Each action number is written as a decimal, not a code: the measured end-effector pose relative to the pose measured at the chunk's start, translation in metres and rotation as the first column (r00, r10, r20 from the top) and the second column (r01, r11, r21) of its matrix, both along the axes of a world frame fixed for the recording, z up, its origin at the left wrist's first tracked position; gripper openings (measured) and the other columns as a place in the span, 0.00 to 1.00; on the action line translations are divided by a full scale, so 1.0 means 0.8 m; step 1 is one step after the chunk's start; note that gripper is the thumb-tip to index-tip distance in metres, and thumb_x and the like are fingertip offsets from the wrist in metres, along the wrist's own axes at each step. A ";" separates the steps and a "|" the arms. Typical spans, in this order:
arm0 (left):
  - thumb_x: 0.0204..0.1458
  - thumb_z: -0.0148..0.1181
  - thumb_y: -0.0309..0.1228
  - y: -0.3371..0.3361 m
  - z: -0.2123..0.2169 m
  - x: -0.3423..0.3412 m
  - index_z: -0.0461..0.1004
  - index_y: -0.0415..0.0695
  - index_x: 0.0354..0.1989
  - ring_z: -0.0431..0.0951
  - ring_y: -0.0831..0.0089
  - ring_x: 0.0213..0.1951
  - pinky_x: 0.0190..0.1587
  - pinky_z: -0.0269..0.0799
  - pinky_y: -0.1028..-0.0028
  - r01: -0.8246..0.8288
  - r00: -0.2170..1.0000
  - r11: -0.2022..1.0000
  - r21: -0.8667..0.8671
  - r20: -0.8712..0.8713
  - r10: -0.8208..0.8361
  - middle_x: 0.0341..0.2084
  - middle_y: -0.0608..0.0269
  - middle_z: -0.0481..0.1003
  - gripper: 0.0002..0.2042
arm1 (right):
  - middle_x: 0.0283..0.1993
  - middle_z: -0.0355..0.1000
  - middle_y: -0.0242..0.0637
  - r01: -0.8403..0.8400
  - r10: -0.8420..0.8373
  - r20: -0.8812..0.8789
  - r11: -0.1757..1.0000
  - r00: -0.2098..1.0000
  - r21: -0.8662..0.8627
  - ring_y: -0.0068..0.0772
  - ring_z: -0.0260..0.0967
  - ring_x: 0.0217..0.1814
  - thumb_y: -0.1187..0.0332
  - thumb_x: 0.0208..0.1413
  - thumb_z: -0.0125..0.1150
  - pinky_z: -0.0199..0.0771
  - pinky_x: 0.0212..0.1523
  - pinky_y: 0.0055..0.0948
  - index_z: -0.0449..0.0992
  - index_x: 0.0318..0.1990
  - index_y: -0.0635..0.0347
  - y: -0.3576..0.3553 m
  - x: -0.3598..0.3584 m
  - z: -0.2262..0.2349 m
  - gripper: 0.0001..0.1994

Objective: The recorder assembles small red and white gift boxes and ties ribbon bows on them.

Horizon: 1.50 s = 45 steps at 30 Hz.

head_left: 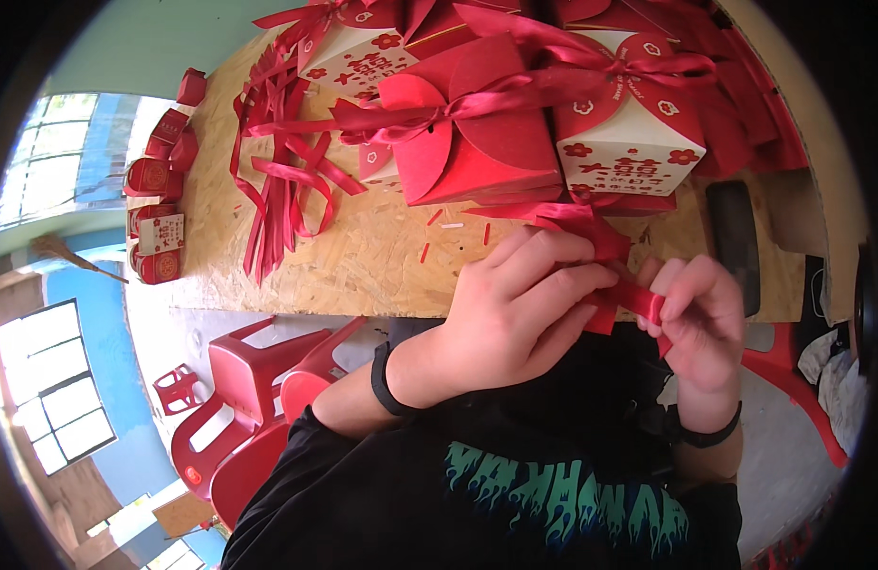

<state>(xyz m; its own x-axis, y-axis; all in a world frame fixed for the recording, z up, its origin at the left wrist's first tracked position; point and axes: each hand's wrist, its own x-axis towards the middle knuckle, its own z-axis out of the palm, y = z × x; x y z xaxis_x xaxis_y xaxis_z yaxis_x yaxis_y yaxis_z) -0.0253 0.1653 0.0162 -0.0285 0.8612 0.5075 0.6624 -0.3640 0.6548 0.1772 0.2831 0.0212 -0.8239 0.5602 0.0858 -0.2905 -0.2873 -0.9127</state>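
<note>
Both my hands are together over the table's near edge, working a red ribbon. My left hand (pixel 529 304) has its fingers bent over a bunch of red material, and its fingertips meet the ribbon (pixel 636 298). My right hand (pixel 700 323) pinches the ribbon's other end between thumb and fingers. More folded red material (pixel 586 226) shows above my left fingers; whether it is ribbon or card I cannot tell. Just beyond stand a red gift box (pixel 491 142) with petal flaps and a ribbon bow, and a white-and-red gift box (pixel 633 142) tied likewise.
Loose red ribbons (pixel 277 180) lie on the left of the chipboard table (pixel 363 256), with small red scraps (pixel 486 233) nearby. A dark phone-like slab (pixel 733 247) is at the right. Small red boxes (pixel 159 233) line the far left; red plastic chairs (pixel 258 380) stand below.
</note>
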 end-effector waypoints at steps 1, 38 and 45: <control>0.43 0.68 0.18 0.001 -0.002 0.001 0.80 0.40 0.44 0.78 0.58 0.37 0.39 0.76 0.67 0.000 1.000 1.000 0.000 0.000 0.000 0.42 0.53 0.75 0.16 | 0.30 0.71 0.35 0.009 -0.008 -0.024 0.996 1.000 0.083 0.27 0.65 0.32 0.71 0.60 0.65 0.65 0.46 0.33 0.73 0.37 0.60 -0.004 -0.004 0.004 0.06; 0.40 0.73 0.25 0.006 -0.010 0.010 0.80 0.46 0.42 0.80 0.60 0.41 0.41 0.78 0.64 -0.098 0.994 0.995 -0.013 0.043 0.099 0.43 0.59 0.77 0.17 | 0.29 0.78 0.19 -0.155 0.245 -0.288 0.941 0.926 0.302 0.28 0.66 0.43 0.58 0.60 0.70 0.50 0.73 0.61 0.75 0.38 0.44 0.046 0.027 -0.002 0.09; 0.40 0.76 0.23 0.003 -0.015 0.007 0.78 0.45 0.43 0.80 0.58 0.42 0.43 0.78 0.65 -0.059 0.987 0.998 -0.029 0.145 0.063 0.43 0.57 0.76 0.19 | 0.27 0.71 0.16 -0.015 0.052 -0.251 0.989 0.967 0.145 0.25 0.59 0.39 0.57 0.59 0.70 0.53 0.65 0.52 0.73 0.36 0.41 0.038 0.028 0.015 0.10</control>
<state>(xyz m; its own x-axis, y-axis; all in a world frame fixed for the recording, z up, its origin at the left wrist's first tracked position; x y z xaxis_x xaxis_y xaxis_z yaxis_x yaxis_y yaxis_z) -0.0194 0.1680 0.0044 -0.1533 0.8679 0.4725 0.5799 -0.3081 0.7541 0.1996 0.3138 0.0330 -0.7830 0.5000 0.3701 -0.5100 -0.1753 -0.8421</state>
